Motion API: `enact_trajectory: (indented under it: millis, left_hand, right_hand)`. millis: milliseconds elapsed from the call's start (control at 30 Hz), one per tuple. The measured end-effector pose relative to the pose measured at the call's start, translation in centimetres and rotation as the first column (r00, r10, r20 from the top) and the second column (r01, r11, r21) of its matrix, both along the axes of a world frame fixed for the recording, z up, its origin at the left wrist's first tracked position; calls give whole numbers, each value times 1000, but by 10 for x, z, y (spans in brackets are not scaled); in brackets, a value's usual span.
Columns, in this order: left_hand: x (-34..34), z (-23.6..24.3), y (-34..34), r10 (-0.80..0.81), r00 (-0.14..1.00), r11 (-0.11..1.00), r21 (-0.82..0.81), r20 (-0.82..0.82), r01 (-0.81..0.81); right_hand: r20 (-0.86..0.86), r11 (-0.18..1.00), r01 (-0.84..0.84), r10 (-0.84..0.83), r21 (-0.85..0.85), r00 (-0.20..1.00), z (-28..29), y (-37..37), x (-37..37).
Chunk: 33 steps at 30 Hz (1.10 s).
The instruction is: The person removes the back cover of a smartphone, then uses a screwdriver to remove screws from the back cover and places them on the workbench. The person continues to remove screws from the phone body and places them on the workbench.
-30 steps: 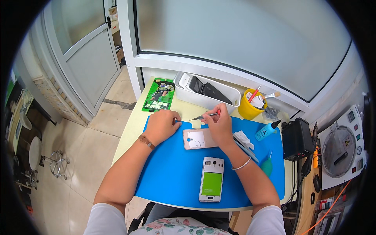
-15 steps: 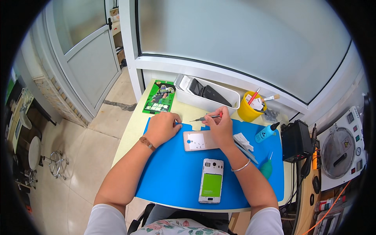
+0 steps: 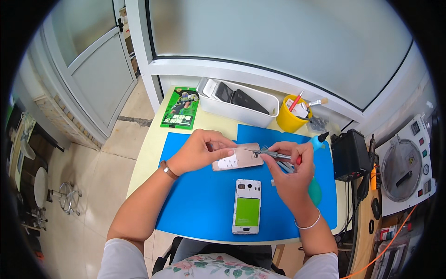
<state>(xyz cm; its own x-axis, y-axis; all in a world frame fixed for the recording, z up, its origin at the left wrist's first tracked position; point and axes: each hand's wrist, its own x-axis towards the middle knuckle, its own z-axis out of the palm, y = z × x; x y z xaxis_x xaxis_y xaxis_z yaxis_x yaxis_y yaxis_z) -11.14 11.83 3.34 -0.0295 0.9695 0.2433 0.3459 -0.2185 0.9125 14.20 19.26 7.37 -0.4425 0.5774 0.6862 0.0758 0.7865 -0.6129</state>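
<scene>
My right hand (image 3: pixel 297 162) holds a precision screwdriver (image 3: pixel 278 155) with a grey shaft and a red end, its thin tip pointing left toward my left thumb. My left hand (image 3: pixel 204 148) hovers over the left end of a pinkish-gold phone back cover (image 3: pixel 246 160), thumb and index finger apart; its other fingers are partly hidden. On the cover lies a white patch (image 3: pixel 227 162) with several tiny dark pieces, perhaps screws. Nearer to me, a white opened phone (image 3: pixel 240 229) with a green battery (image 3: pixel 247 211) lies flat on the blue mat (image 3: pixel 195 204).
Behind the mat stand a white bin (image 3: pixel 237 111) holding phones and a yellow cup (image 3: pixel 290 122) with a red pen and a brush. A green packet (image 3: pixel 180 108) lies far left. At right are a blue bottle (image 3: pixel 318 141), green blower (image 3: pixel 315 191), black box (image 3: pixel 351 162) and white machine (image 3: pixel 406 162).
My right hand has moved right and nearer to me with the screwdriver. The left hand has moved right, over the cover, its thumb now stretched toward the tip. The view has shifted slightly.
</scene>
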Motion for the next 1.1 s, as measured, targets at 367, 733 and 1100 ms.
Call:
enact_trajectory:
  millis: [367, 733, 1100]
  left_hand:
    - [34, 3, -7, -62, 989, 998, -1, 136, 63]
    - [44, -5, -9, 54, 983, 999, -7, 176, -53]
    - [41, -11, -6, -70, 907, 998, 25, 415, 66]
  right_hand:
    - [-19, 968, -36, 42, 249, 999, -6, -9, 10]
    - [6, 951, -64, 65, 303, 998, -6, -13, 10]
    - [-50, 972, -106, 119, 208, 992, -6, -11, 14]
